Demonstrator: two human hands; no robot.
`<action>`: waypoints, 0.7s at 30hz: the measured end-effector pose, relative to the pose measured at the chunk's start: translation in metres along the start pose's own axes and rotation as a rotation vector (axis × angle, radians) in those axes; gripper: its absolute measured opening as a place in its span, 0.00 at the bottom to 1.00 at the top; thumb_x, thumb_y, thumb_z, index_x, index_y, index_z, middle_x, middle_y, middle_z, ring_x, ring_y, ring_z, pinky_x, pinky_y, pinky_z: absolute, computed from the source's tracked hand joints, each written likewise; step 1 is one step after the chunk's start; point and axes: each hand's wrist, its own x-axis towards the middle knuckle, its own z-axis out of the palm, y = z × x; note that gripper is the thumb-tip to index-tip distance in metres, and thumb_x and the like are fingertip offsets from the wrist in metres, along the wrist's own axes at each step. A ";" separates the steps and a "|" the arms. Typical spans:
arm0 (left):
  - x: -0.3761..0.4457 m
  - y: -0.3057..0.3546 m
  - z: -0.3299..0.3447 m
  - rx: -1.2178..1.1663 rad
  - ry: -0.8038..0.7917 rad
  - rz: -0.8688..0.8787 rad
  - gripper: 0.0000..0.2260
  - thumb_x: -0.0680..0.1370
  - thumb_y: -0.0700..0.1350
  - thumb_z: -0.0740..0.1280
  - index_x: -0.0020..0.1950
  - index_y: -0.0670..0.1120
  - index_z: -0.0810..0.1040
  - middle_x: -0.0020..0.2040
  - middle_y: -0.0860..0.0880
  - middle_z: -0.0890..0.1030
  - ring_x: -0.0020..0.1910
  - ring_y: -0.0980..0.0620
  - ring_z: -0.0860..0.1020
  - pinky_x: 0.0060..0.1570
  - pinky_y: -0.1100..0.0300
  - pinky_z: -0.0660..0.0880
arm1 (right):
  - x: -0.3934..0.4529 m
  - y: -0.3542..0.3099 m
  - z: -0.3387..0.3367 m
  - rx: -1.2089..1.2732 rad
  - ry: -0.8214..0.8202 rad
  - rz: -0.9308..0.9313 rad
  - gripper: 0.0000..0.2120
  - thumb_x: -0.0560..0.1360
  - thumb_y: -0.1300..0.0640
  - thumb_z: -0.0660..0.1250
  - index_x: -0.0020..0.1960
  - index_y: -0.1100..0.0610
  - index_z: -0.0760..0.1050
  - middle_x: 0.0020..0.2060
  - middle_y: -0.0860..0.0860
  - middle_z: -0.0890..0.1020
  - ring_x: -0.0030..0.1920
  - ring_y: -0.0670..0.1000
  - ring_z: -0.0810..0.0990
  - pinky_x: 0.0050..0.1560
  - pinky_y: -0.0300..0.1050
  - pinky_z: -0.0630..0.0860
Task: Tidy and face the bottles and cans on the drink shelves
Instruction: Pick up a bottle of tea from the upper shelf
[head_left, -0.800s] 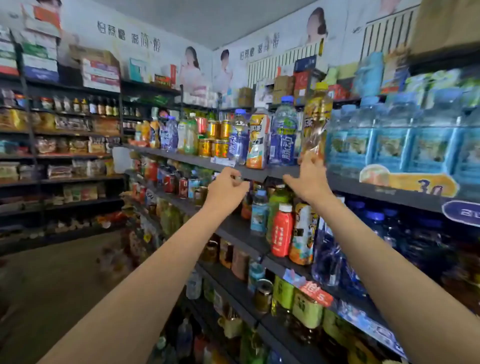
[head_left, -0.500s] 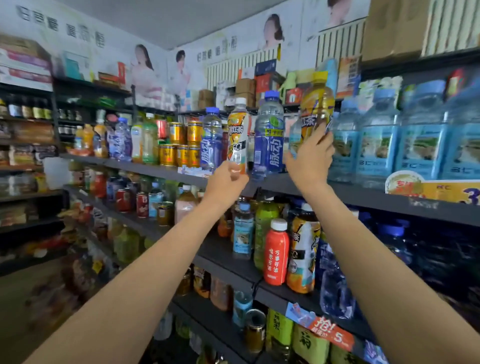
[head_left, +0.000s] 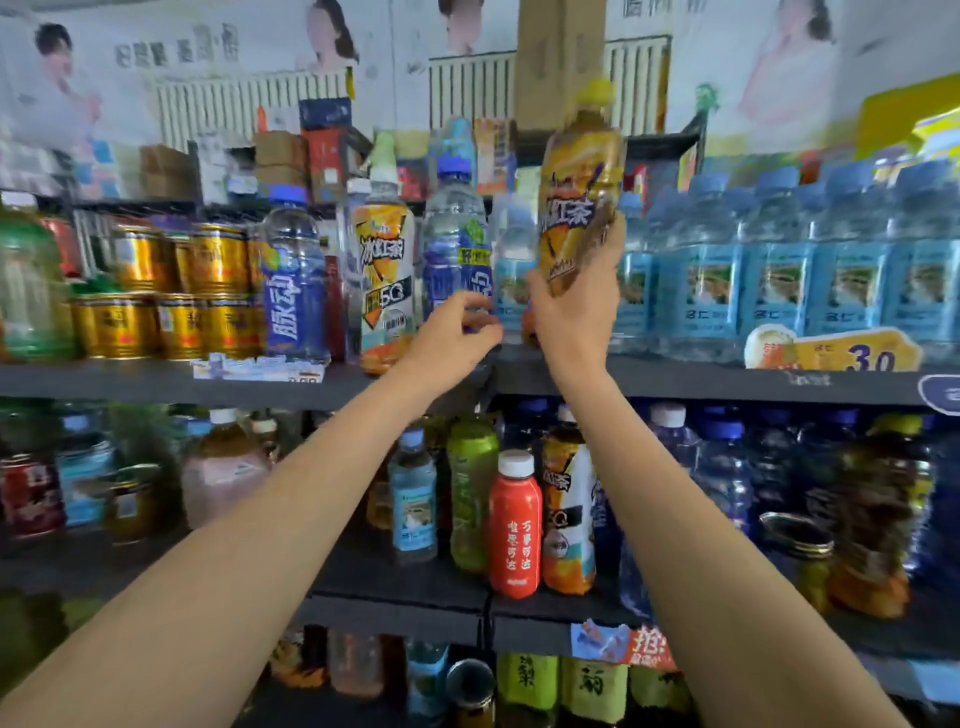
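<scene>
Hands tidying drink bottles on a shop shelf.
Right hand (head_left: 574, 312) grips the upright yellow tea bottle (head_left: 579, 202) at twelve o'clock; left hand (head_left: 452, 338), seemingly loose-fingered and empty, hovers at its nine o'clock.

Head view – faces drink shelves (head_left: 363, 384) close, level, arm's reach

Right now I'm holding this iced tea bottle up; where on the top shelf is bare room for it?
One gap: behind your right hand, between the blue sports-drink bottle and the water bottle row, though a small water bottle stands at its back. Elsewhere the shelf is packed.
</scene>
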 end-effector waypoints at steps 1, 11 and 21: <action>-0.002 0.000 -0.011 -0.083 0.010 0.008 0.12 0.79 0.42 0.63 0.62 0.46 0.69 0.55 0.49 0.76 0.56 0.49 0.75 0.53 0.56 0.74 | -0.006 -0.011 0.001 0.047 0.030 -0.017 0.43 0.74 0.57 0.69 0.76 0.57 0.42 0.71 0.56 0.66 0.69 0.56 0.68 0.67 0.53 0.68; -0.093 -0.035 -0.092 -0.357 -0.338 0.127 0.19 0.66 0.50 0.76 0.53 0.60 0.73 0.49 0.57 0.81 0.48 0.62 0.79 0.51 0.66 0.76 | -0.182 -0.062 0.011 0.196 -0.065 -0.083 0.38 0.74 0.62 0.68 0.74 0.58 0.46 0.64 0.55 0.73 0.61 0.46 0.75 0.58 0.32 0.72; -0.147 -0.162 -0.121 -0.154 -0.211 -0.240 0.17 0.69 0.38 0.74 0.56 0.47 0.77 0.47 0.56 0.80 0.42 0.67 0.77 0.44 0.75 0.72 | -0.252 0.001 0.080 -0.135 -0.675 -0.078 0.41 0.71 0.56 0.72 0.75 0.56 0.51 0.68 0.54 0.67 0.69 0.49 0.66 0.69 0.49 0.66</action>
